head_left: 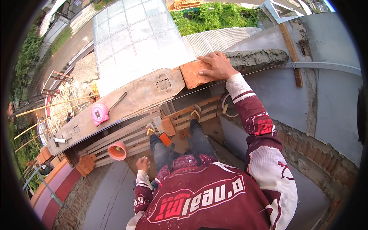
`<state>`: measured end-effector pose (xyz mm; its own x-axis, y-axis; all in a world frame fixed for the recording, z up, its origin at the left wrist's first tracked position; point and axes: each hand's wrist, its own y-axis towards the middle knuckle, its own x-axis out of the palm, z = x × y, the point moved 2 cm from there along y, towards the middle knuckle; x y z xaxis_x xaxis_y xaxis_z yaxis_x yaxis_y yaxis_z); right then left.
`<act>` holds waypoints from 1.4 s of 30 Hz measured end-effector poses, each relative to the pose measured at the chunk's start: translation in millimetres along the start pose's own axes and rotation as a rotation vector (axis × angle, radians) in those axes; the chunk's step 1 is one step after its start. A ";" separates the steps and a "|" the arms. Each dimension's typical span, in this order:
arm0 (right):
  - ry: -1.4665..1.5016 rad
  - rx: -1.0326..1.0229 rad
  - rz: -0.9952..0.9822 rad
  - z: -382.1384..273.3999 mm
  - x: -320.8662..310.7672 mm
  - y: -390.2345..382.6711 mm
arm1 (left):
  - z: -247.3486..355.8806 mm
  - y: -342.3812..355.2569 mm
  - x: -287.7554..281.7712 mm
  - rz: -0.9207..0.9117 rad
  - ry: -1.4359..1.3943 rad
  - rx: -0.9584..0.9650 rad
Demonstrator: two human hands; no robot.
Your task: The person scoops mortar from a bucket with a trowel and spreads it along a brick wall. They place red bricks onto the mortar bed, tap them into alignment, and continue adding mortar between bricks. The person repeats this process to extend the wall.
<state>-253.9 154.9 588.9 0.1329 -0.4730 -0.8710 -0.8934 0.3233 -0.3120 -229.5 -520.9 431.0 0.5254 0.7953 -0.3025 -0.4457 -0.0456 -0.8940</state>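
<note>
My right hand (217, 66) lies over an orange brick (194, 74) on top of the wall, its fingers spread across the upper face and far edge. Grey mortar (258, 57) forms a rough bed just right of that brick. To its left, a long wooden plank (140, 89) runs along the wall top, its end close to the brick. A thin taut string (214, 85) passes along the near side. Low at my left side, away from the wall, my left hand (143, 164) hangs with curled fingers and no visible object in it.
A pink round tape measure (100, 114) and a slim dark metal bar (118, 102) rest on the plank. Below, my feet stand on wooden slats (134, 142) beside a pinkish bucket (117, 151) and loose bricks (86, 165). Beyond the wall, a pale panelled roof (134, 34) lies lower.
</note>
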 end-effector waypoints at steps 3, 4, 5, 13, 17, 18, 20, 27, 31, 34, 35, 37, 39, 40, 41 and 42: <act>-0.092 0.025 0.041 -5.9 1.4 -7.2 | 9.3 1.4 6.5 0.003 0.025 0.029; -0.177 0.042 0.080 -18.0 -4.6 -11.9 | 13.2 3.1 9.8 -0.004 0.029 0.042; -0.262 0.059 0.119 -27.8 -8.8 -12.6 | 16.2 3.1 10.9 -0.009 0.018 0.056; 0.027 -0.231 0.617 -99.0 -10.6 39.3 | 14.1 3.6 4.7 -0.003 -0.050 0.065; -0.246 -0.106 0.432 -89.5 57.0 67.2 | 17.2 1.1 -2.9 0.036 -0.074 0.019; -0.259 -0.095 0.393 -87.7 56.9 66.1 | 10.1 2.2 -4.1 0.039 -0.098 0.013; -0.245 -0.108 0.368 -85.6 58.5 65.7 | -1.7 4.4 -11.4 0.042 -0.090 -0.005; -0.201 0.161 0.412 -84.6 26.0 32.5 | -35.2 18.5 -24.5 0.023 -0.098 -0.053; -0.132 0.292 0.274 -68.0 39.4 16.5 | -37.2 18.4 -36.7 -0.006 -0.060 -0.032; -0.100 0.274 0.366 -65.3 46.1 19.0 | -29.8 23.6 -42.6 -0.020 -0.118 -0.014; -0.104 0.285 0.355 -66.3 46.2 18.9 | -25.6 25.3 -45.6 -0.024 -0.147 -0.007; -0.110 0.299 0.367 -66.5 49.0 16.8 | -20.7 24.5 -48.9 -0.013 -0.108 -0.003; -0.117 0.310 0.414 -65.6 52.2 16.4 | -9.3 29.7 -53.7 -0.043 -0.097 -0.006; -0.120 0.305 0.434 -69.0 51.0 17.2 | -5.7 30.2 -56.7 -0.047 -0.082 0.004; -0.104 0.326 0.368 -71.9 47.4 16.9 | -2.0 31.0 -59.5 -0.052 -0.067 0.015; -0.108 0.335 0.353 -72.6 46.7 16.3 | 2.1 32.4 -62.2 -0.056 -0.053 0.025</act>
<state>-293.4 78.7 570.7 -0.0931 -0.2056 -0.9742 -0.7074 0.7022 -0.0806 -278.2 -570.5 421.6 0.5115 0.8269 -0.2339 -0.4350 0.0145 -0.9003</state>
